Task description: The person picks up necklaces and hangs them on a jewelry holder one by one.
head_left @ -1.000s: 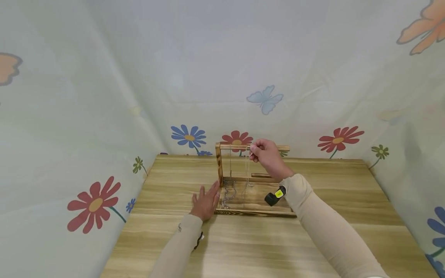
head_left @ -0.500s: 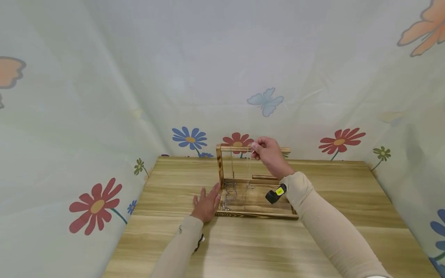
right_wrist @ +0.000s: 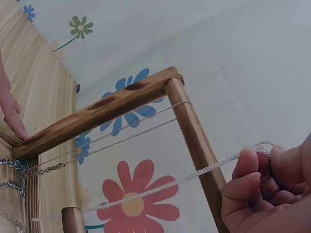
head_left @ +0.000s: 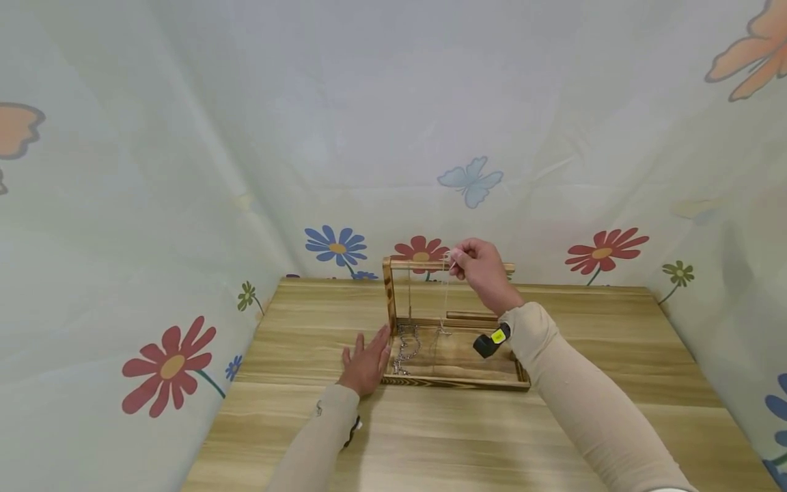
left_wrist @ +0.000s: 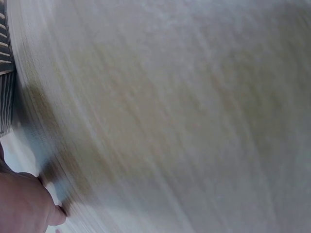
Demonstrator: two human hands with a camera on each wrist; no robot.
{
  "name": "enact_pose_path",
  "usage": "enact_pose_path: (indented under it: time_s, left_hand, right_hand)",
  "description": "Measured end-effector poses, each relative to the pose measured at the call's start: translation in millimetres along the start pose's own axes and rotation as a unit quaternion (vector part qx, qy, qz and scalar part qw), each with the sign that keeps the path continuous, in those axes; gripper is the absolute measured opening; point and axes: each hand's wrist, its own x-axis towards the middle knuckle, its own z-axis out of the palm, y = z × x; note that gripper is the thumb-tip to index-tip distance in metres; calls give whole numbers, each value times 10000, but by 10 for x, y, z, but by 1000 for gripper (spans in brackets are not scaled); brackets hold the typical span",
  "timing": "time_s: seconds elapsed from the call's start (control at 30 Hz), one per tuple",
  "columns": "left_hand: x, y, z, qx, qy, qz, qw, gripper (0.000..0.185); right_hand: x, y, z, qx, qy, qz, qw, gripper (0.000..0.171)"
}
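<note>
A wooden jewellery stand (head_left: 391,294) with a tray base, a charred left post and a thin top bar (right_wrist: 193,131) stands at the back of the table. My right hand (head_left: 456,258) is up at the top bar and pinches a thin silver chain (right_wrist: 170,183) that hangs down to the tray. In the right wrist view my right hand (right_wrist: 260,158) holds the chain just in front of the bar. Another fine chain (right_wrist: 146,127) is draped over the bar near the post. My left hand (head_left: 367,361) lies flat on the table, fingers against the base's left edge.
Several heavier chains (head_left: 406,344) lie piled in the tray's left corner. The wooden table (head_left: 467,437) is walled in on three sides by flower-printed cloth (head_left: 335,244). The left wrist view is blurred, showing only table surface (left_wrist: 184,111).
My right hand has lifted the chain slightly higher and a little to the right along the top bar. The left hand has stayed put.
</note>
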Motion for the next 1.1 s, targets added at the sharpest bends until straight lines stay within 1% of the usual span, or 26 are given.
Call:
enact_pose_path:
  time_s: [0.33,0.6,0.83,0.97,1.1]
  left_hand:
    - [1,-12,33,36,-17,4,10000,53]
    - [9,-8,12,-55,-32,-5,10000,54]
    - [21,-29,26,19,-33,0,10000,53]
    - [22,-25,25,44,-38,16,10000,53]
    - [32,-36,42,95,-39,49,9999,53]
  right_hand:
    - [-27,33,-115,-23,123,-50,9999,17]
    - [-49,50,-241,-89,225,-70,9997,16]
    - [-81,73,-353,-57,274,-88,9996,18]
    - [-109,81,-410,28,359,-81,9993,17]
    - [-125,104,-473,-4,391,-77,9992,16]
